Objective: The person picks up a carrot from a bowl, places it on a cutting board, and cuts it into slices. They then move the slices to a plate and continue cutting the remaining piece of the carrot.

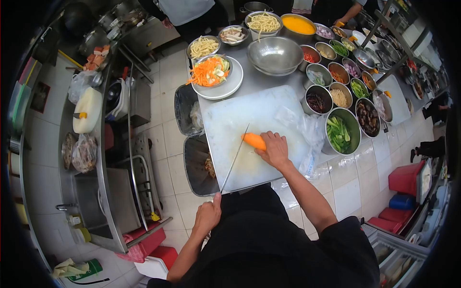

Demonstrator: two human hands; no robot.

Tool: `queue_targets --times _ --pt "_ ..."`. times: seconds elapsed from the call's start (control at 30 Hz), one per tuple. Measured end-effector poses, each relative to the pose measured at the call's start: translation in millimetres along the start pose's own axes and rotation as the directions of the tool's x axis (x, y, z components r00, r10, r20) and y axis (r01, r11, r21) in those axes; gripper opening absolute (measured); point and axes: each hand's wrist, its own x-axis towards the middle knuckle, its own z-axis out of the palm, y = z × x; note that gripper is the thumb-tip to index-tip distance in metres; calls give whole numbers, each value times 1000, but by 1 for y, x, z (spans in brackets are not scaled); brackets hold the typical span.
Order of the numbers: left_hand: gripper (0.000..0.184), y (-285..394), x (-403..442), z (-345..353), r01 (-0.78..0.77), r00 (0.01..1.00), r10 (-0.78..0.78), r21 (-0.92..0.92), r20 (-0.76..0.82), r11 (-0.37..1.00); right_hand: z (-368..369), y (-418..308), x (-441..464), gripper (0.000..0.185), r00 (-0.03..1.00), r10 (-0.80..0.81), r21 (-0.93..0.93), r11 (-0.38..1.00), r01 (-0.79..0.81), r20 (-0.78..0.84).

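An orange carrot lies on the white cutting board, with my right hand closed round its right end. My left hand is wrapped round the handle of a long knife, just off the board's near left edge. The blade points up and away across the board, its upper part beside the carrot's left tip. Whether the edge touches the carrot is hard to tell. A crumpled clear plastic bag lies along the board's right side.
Behind the board are a bowl of shredded vegetables on a white plate and a steel bowl. Several ingredient pots, one with green leaves, stand right. Two dark bins are left. People stand beyond the table.
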Motion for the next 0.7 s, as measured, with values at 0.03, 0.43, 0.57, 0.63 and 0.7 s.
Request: queue_targets --times 0.03,0.43,0.57,0.63,0.7 --pt "81 3 11 4 -8 1000 8 3 5 1000 -1 0 0 48 1000 -8 -1 1000 8 7" --pt "75 -34 18 -2 237 970 -226 -525 85 818 1 2 3 47 990 137 5 991 -137 -44" --pt "78 -59 28 1 140 973 -202 -421 -108 896 -1 9 2 52 963 260 -30 964 -263 -65" --pt "77 -45 34 7 -72 905 41 -58 -423 996 -7 8 -1 55 947 314 -44 947 -317 -64" --pt "75 -15 40 7 -89 915 71 -25 -397 996 -12 2 -4 67 955 273 1 961 -275 -117"
